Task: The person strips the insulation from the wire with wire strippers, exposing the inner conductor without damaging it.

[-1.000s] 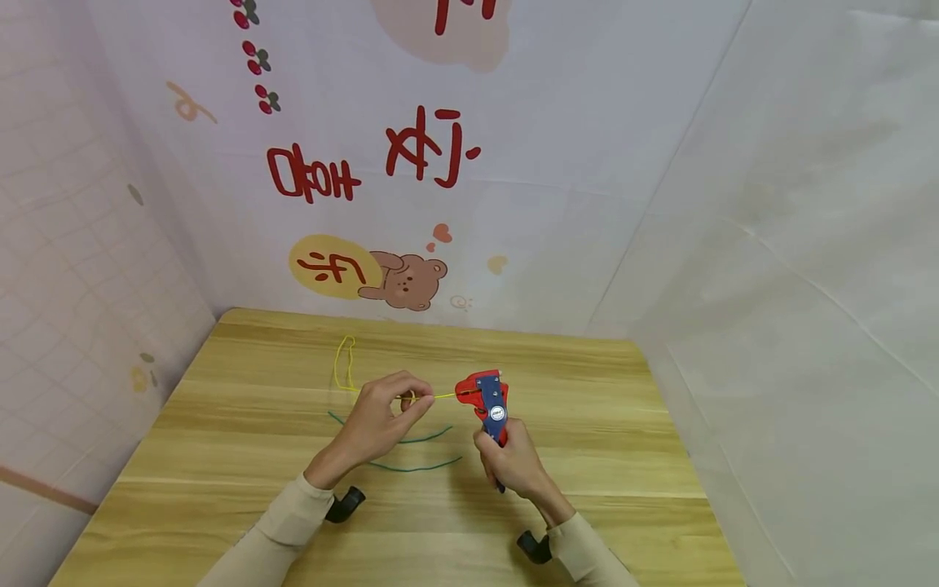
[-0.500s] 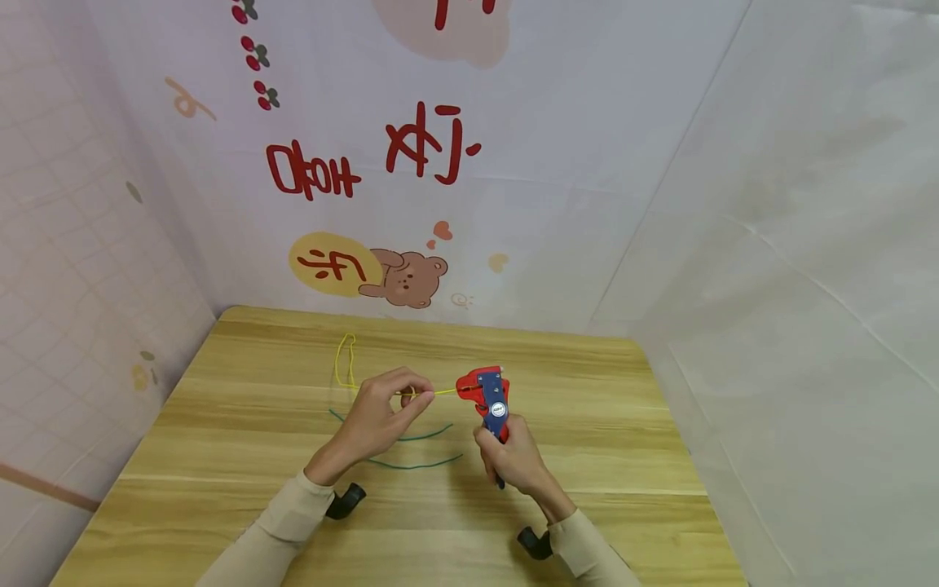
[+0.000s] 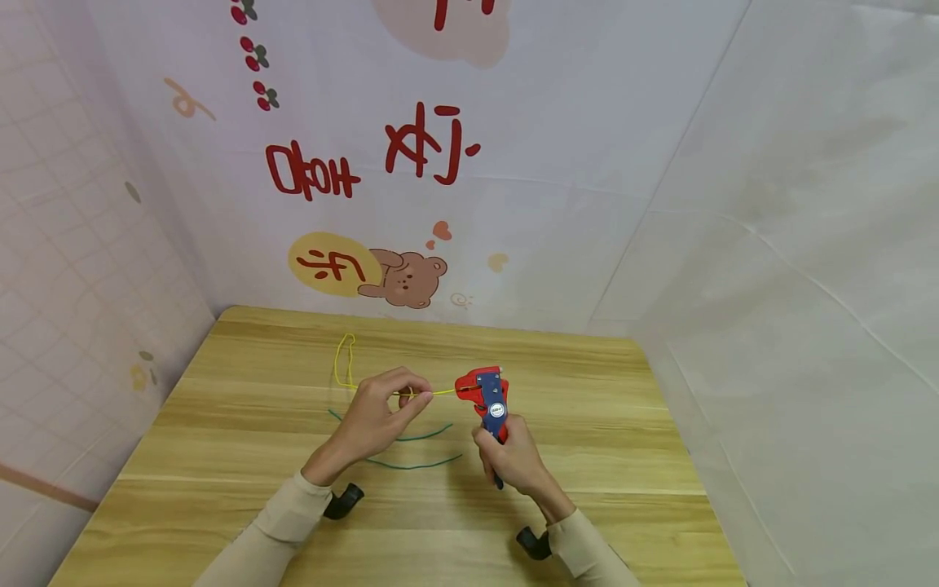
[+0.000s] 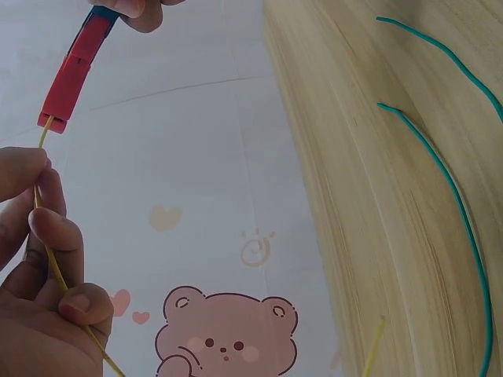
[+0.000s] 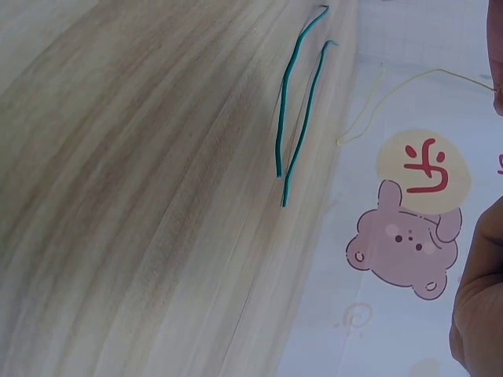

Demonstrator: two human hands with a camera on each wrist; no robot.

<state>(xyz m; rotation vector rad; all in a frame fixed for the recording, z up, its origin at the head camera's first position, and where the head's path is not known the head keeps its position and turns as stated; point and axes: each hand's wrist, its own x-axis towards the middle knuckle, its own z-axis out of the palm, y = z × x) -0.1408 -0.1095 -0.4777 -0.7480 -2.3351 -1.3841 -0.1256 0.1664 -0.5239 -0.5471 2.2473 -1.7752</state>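
My left hand (image 3: 385,412) pinches a yellow wire (image 3: 443,392) between thumb and fingertips, and the wire also runs down through the other fingers in the left wrist view. Its near end goes into the nose of a red and blue wire stripper (image 3: 493,395). Around the stripper's handles my right hand (image 3: 513,456) is wrapped, holding the tool upright to the right of the left hand. Behind the left hand the wire's tail bends into a narrow loop. The stripper's red nose (image 4: 67,94) shows close to the left fingertips; whether its blades bite the wire cannot be seen.
Two green wires (image 3: 418,468) (image 4: 464,204) lie on the wooden table (image 3: 587,456), partly beneath the left hand. Black curved pieces (image 3: 345,501) sit by both wrists. A white printed backdrop (image 3: 543,244) rises behind the table's far edge.
Both hands, the yellow wire and the stripper shifted very slightly upward in the view from the first frame, then stayed nearly still. The grip on wire and tool looks the same.
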